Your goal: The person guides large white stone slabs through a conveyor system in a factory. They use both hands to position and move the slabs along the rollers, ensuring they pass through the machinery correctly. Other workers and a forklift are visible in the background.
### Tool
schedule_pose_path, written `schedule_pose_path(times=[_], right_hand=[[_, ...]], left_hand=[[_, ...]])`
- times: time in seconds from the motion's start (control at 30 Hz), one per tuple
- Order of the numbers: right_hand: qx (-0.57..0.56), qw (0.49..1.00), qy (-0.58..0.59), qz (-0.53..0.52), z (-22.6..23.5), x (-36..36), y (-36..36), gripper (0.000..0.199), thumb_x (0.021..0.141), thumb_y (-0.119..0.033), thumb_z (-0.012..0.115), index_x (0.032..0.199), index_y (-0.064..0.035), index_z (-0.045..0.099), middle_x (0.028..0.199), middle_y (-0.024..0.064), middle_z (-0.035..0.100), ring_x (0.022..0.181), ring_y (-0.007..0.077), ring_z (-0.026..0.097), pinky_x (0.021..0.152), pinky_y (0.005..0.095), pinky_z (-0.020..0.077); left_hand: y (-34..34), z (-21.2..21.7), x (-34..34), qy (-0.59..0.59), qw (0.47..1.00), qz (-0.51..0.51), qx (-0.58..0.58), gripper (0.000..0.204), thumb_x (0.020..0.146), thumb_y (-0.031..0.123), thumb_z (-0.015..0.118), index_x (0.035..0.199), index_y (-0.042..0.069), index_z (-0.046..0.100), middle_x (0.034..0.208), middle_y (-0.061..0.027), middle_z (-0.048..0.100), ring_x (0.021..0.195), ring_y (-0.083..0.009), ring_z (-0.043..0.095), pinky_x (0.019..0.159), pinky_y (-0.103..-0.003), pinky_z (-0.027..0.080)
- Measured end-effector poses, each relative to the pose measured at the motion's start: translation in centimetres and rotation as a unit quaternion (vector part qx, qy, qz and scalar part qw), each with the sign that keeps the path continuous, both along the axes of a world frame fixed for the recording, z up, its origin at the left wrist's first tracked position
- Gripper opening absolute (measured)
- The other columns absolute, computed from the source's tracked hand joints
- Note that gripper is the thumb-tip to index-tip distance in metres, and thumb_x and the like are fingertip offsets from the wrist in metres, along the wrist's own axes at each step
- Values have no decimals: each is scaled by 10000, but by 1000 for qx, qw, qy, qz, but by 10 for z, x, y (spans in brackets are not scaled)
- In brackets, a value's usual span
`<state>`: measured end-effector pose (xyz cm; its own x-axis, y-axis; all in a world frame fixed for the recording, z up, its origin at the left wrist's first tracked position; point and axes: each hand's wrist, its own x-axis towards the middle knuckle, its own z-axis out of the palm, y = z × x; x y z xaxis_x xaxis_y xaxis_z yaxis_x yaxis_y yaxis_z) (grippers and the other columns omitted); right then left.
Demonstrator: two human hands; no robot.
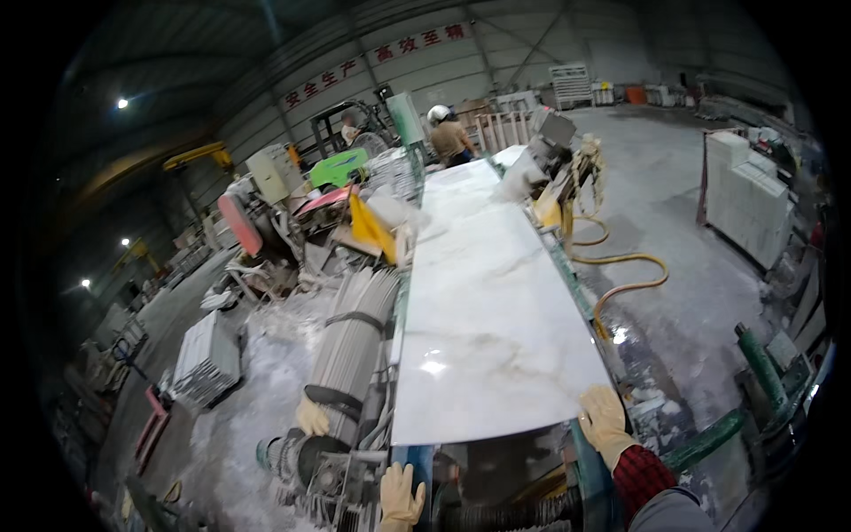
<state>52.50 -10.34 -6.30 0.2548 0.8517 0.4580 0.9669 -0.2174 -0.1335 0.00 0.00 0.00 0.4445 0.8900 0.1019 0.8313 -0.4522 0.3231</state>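
Observation:
A long white stone slab [496, 328] with faint veins and a glossy face lies flat on a green-framed machine bed in front of me. My right hand [605, 427], in a cream work glove, rests on the slab's near right corner with its fingers stretched out. Just below the near left corner, my left hand [401, 498] wears a similar glove. Its fingers are spread, beside a blue strip [414, 461] of the frame, and it holds nothing. Whether it touches the frame I cannot tell.
A loose cream glove [312, 416] lies by a grey ribbed cylinder [355, 332] on the left. Stacked slabs [207, 355] stand beyond it. A yellow hose [634, 259] curls over the wet floor at right, near green pipes [705, 442]. A helmeted person [450, 139] works at the far end.

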Motion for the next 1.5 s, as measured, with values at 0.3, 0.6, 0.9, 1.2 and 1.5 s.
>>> schedule_pose_path(times=[0.3, 0.6, 0.9, 1.2, 1.5], right_hand=[[78, 997, 7, -15, 68, -24, -18, 272, 938, -193, 658, 1169, -48, 667, 1175, 187, 624, 1166, 426, 566, 1055, 553, 439], [42, 999, 6, -13, 53, -15, -18, 424, 941, -251, 636, 1299, -24, 655, 1369, 236, 623, 1310, 453, 542, 1150, 561, 407], [61, 998, 9, -15, 46, -13, -22, 412, 915, -234, 653, 1269, -24, 655, 1283, 229, 652, 1253, 446, 576, 1115, 554, 432], [47, 998, 28, -29, 31, -11, -29, 465, 958, -289, 669, 1354, -46, 655, 1410, 224, 641, 1346, 437, 558, 1214, 556, 385], [61, 997, 41, -30, 52, -17, -30, 443, 935, -264, 688, 1326, -56, 667, 1369, 191, 643, 1331, 406, 556, 1183, 526, 405]], left_hand=[[106, -30, 49, -4, 987, -88, 132, 711, 1015, 384, 687, 1584, 7, 487, 1598, -337, 467, 1459, -536, 449, 1226, -628, 342], [102, -23, 56, -18, 990, -80, 116, 656, 964, 313, 719, 1534, 62, 515, 1564, -265, 513, 1437, -491, 479, 1224, -596, 352], [108, -40, 52, -38, 982, -99, 156, 602, 985, 331, 687, 1492, 32, 562, 1520, -301, 554, 1417, -506, 500, 1204, -615, 377], [118, -89, 38, 68, 987, -59, 133, 644, 1100, 469, 538, 1634, 113, 483, 1697, -197, 443, 1547, -406, 412, 1294, -528, 306], [113, -70, 37, 54, 988, -74, 121, 638, 1095, 452, 556, 1615, 86, 512, 1687, -244, 443, 1531, -465, 420, 1300, -547, 302]])
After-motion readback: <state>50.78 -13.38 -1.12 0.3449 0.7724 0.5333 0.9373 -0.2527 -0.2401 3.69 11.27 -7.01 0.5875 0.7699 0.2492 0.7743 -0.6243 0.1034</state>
